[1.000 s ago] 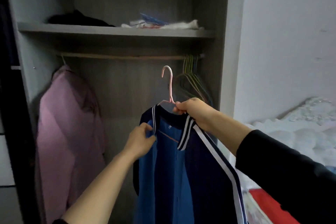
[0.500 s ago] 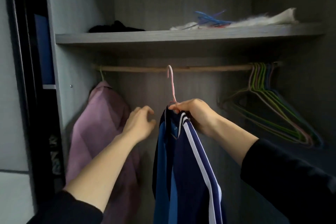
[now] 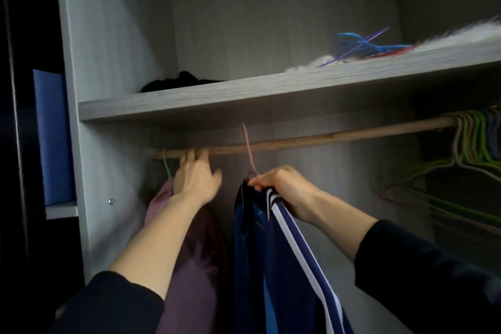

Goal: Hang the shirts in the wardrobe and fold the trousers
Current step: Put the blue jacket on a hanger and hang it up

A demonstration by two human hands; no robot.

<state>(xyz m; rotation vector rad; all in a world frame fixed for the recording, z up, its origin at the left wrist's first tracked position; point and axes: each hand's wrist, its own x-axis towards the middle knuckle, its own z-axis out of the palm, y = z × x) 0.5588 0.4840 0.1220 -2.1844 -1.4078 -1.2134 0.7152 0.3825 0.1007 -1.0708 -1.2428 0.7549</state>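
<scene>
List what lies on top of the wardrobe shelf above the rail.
On the shelf: a dark cloth bundle at left; blue and purple hangers and white fluffy material at right. The hangers cover part of that material; its right end leaves the frame.

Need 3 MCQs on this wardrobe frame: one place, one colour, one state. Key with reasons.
1. Where does the purple shirt hang relative to the navy shirt?
A) to its left
B) to its right
C) directly above it

2. What colour is the hanger carrying the navy shirt?
A) green
B) pink
C) blue

3. What is the right hand doing?
A) hanging idle
B) open, fingers straight
C) gripping the hanger's neck

Key:
1 A, it hangs near the rod's left end.
2 B, its pink hook rises above the fist.
3 C, the fingers curl round the neck at the collar.
</scene>
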